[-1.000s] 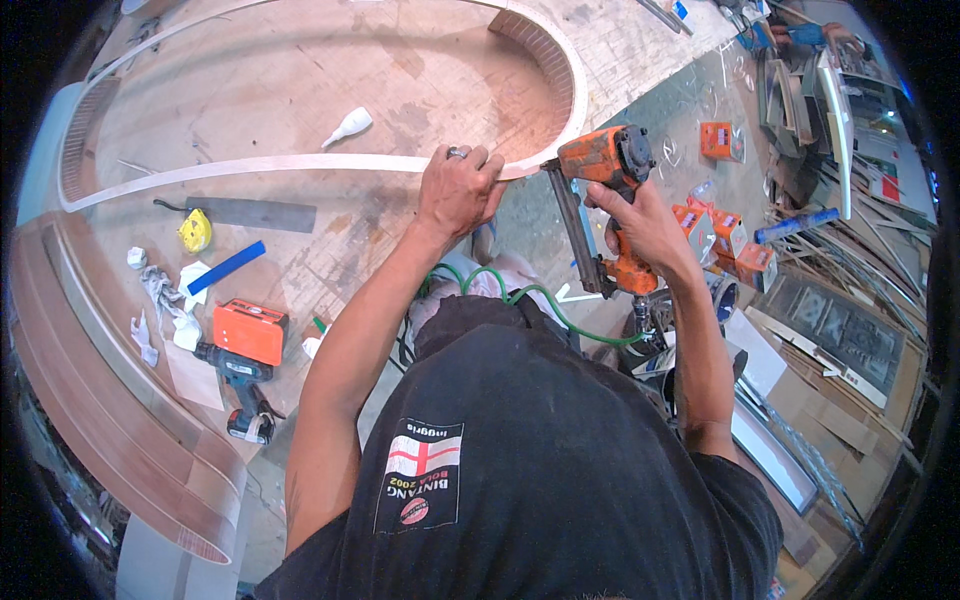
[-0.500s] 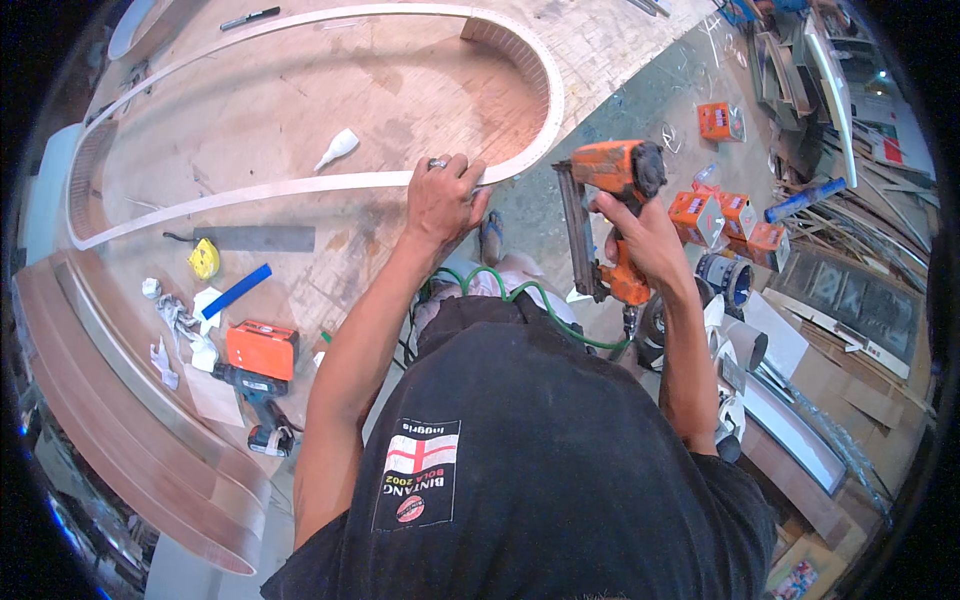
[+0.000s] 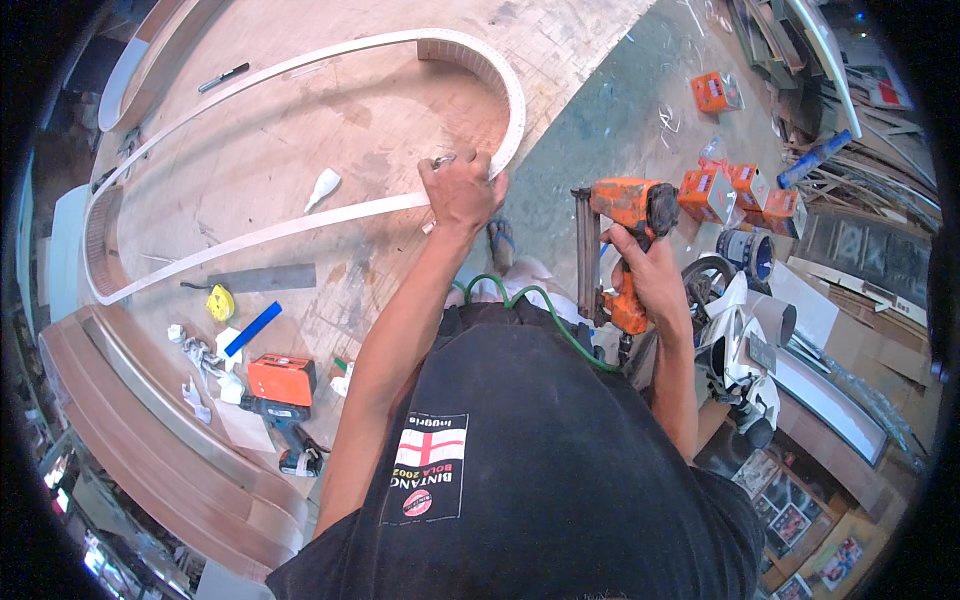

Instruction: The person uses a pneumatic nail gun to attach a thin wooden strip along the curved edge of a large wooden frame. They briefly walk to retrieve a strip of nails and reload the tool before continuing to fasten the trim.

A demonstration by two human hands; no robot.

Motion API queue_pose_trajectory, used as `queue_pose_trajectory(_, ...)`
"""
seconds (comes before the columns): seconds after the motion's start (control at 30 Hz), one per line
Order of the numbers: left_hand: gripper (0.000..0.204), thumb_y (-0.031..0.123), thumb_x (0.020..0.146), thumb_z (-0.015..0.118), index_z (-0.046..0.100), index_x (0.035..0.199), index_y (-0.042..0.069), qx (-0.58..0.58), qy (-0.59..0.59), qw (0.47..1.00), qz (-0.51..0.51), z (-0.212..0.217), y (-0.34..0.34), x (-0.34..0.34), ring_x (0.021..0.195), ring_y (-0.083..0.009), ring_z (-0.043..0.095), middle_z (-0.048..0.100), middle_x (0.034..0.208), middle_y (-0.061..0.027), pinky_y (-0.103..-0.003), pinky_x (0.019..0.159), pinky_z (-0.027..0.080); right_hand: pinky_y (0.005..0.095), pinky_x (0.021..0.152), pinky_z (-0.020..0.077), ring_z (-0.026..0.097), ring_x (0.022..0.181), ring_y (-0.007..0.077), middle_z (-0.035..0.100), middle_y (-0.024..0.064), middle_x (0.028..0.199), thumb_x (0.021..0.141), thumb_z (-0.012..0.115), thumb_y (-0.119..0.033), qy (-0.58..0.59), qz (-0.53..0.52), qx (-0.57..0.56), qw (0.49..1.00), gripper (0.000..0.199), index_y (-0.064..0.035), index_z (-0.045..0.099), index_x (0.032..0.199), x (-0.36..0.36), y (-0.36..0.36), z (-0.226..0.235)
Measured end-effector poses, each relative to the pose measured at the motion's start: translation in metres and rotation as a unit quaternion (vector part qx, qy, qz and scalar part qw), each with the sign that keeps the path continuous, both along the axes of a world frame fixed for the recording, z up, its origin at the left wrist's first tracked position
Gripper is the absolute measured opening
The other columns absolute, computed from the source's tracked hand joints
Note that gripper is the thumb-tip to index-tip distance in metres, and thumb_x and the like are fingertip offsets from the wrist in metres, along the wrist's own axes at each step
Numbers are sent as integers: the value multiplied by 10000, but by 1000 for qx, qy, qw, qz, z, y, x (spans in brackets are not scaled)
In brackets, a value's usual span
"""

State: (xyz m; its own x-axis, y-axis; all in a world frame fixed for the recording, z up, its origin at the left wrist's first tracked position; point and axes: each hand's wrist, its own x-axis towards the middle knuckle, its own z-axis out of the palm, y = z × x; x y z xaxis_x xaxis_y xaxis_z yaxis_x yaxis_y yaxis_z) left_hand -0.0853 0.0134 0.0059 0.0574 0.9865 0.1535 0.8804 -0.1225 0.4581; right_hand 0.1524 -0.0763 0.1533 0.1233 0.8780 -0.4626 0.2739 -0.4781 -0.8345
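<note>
My left hand [image 3: 463,190] is closed over the near rim of a long oval wooden frame [image 3: 330,217], close to its rounded right end. The frame has a pale edge and ribbed inner walls at its curved ends, and it rests on a wooden worktable. In my right hand [image 3: 652,275] is an orange and black nail gun [image 3: 622,205], gripped by the handle and apart from the frame. A green air hose [image 3: 555,317] runs across my waist towards the base of the gun. Inside the oval lies a white squeeze bottle [image 3: 323,188].
Left on the table lie a yellow tape measure [image 3: 220,303], a blue strip [image 3: 253,329], an orange case [image 3: 282,379], a cordless drill [image 3: 288,437] and a marker [image 3: 223,77]. Curved brown panels [image 3: 150,420] flank it. Orange boxes [image 3: 707,195] and a can [image 3: 745,252] stand right.
The whole view has turned slightly. My left hand appears a little further right along the frame's rim, nearer the curve. The nail gun sits slightly lower in view, still in my right hand.
</note>
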Motion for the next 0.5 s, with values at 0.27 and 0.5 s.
queue_pose_trajectory(0.27, 432, 492, 750, 810, 749, 983, 133, 58, 51, 996, -39, -2, -37, -61, 872, -275, 685, 694, 937, -69, -485, 934, 408, 248, 507, 456, 567, 563, 83, 694, 51, 1054, 1035, 670, -313, 1, -11, -6, 1000, 422, -39, 551, 1334, 10, 2, 3)
queue_pose_trajectory(0.5, 472, 434, 738, 860, 738, 1075, 126, 39, 11, 996, -80, -4, -42, -97, 872, -255, 671, 681, 936, -55, -445, 864, 453, 244, 492, 452, 561, 546, 78, 686, 49, 1041, 1037, 666, -346, 13, -27, 12, 999, 430, -34, 568, 1317, 12, 0, -5)
